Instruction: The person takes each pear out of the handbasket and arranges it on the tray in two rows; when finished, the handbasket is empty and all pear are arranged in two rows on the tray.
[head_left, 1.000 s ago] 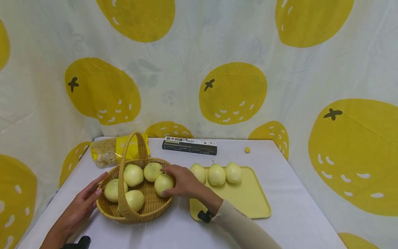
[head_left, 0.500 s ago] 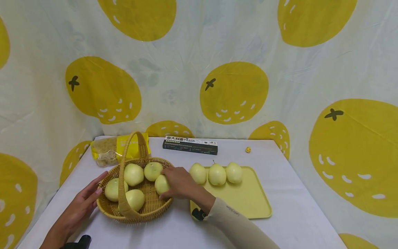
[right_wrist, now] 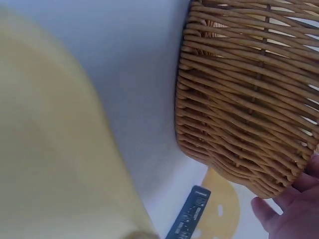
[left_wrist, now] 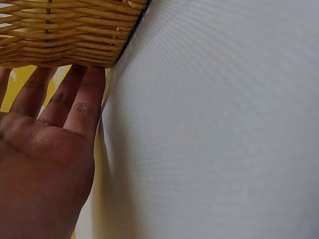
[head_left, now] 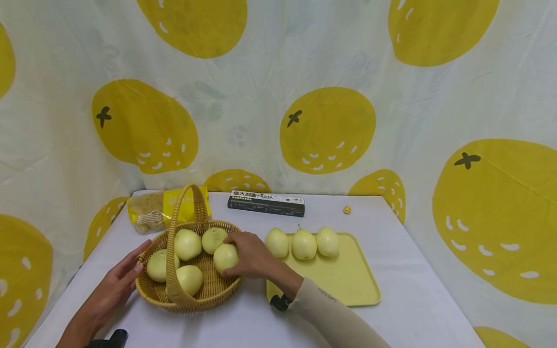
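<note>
Now our right hand (head_left: 251, 253), the nearer one, is wrapped round a pear (head_left: 225, 259) just to its left, inside the right end of the basket (head_left: 213, 300), while our left hand (head_left: 112, 286), fingers (left_wrist: 85, 107) nearly straight, touches the basket's left side.

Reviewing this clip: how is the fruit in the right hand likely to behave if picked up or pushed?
The fruit would probably roll if nudged, being round. Its smooth-looking skin may be slightly slippery for the right hand. The raised wall of the basket would likely limit rolling.
</note>
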`<state>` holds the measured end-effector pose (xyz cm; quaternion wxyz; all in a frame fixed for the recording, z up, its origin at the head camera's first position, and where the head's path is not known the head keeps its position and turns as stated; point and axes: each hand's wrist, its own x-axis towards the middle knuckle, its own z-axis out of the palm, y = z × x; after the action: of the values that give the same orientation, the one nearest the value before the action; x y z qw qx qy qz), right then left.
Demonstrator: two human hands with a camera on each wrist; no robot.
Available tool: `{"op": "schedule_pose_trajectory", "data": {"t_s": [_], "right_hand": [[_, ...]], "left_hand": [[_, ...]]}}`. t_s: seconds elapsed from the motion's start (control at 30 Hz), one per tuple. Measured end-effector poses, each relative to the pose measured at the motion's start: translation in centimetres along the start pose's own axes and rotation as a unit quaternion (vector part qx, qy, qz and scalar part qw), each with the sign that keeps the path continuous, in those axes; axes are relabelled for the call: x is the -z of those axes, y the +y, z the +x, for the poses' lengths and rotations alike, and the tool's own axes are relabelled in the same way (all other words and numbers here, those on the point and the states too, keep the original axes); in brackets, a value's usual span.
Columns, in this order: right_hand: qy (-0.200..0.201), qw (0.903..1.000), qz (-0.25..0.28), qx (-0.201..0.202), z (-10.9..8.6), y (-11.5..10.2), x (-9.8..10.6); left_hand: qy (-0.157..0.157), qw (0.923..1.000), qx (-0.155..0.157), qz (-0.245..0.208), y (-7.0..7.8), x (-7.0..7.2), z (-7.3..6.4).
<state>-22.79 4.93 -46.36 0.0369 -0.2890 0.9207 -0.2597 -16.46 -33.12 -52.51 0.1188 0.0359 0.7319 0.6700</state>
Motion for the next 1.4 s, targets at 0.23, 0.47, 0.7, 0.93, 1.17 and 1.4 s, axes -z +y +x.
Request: {"op": "schedule_pose_trajectory", "data": {"t_s": [0.23,0.47,0.7,0.93,1.17,1.4], "right_hand": [[0.028,0.9933,0.112,-0.009,-0.4,0.4,0.3],[0.052,0.9852,0.163,0.014,-0.8,0.6,0.9],[0.073,0.976,0.204,0.023,-1.3,0.3,2.0],[0.096,0.9725,0.211,0.022,-2.0,0.5,3.2],[0.133,0.9642,0.227,0.033,-2.9,1.6,4.6],[0.162,0.9589,0.233,0.006,-4.4,3.4,6.0]], "left_hand": [[-0.004,0.9999,-0.01,-0.01,0.0,-0.1,0.0],[-0.012,0.9992,-0.033,-0.018,0.0,-0.2,-0.2],[-0.003,0.9999,-0.013,-0.007,0.1,-0.2,-0.1],[-0.003,1.0,-0.003,-0.005,0.1,-0.1,0.0],[-0.001,1.0,-0.004,-0.008,-0.1,-0.1,0.1],[0.002,1.0,0.005,0.0,0.1,-0.1,0.1]]}}
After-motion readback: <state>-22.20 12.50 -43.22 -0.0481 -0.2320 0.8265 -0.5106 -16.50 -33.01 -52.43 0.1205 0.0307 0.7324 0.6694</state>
